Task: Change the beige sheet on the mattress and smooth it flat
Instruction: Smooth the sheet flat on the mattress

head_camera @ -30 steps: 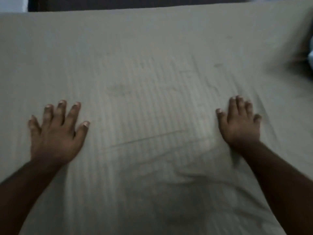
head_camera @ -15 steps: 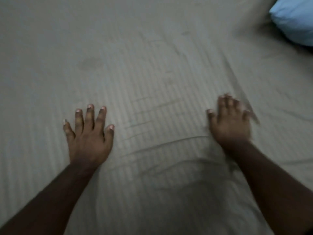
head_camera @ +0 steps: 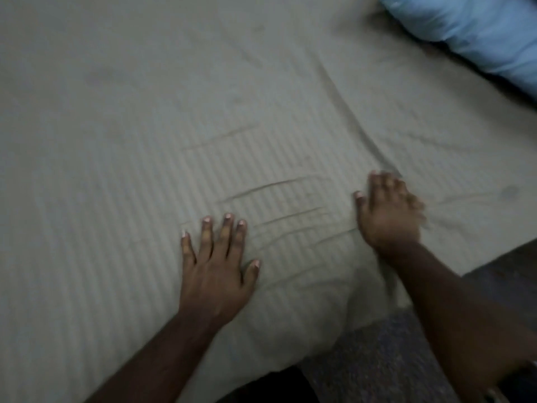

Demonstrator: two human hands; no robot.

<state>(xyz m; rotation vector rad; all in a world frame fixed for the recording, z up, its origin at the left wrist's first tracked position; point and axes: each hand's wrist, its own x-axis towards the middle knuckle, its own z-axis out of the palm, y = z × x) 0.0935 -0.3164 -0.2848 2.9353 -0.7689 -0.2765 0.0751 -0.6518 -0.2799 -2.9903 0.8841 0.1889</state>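
The beige striped sheet (head_camera: 145,141) covers the mattress and fills most of the view. My left hand (head_camera: 216,266) lies flat on it, palm down, fingers straight and spread, near the bed's front corner. My right hand (head_camera: 388,213) also presses flat on the sheet to the right, its fingers blurred by motion. Short creases run across the sheet between the two hands, and a longer fold rises diagonally away from the right hand.
A light blue pillow (head_camera: 479,33) lies on the bed at the top right. The mattress corner drops off at the lower right, where grey carpet floor (head_camera: 377,359) shows beside the bed.
My view has swung right and down toward the bed's corner. Both hands have slid right across the sheet and come closer together; more of the blue pillow and the floor now show.
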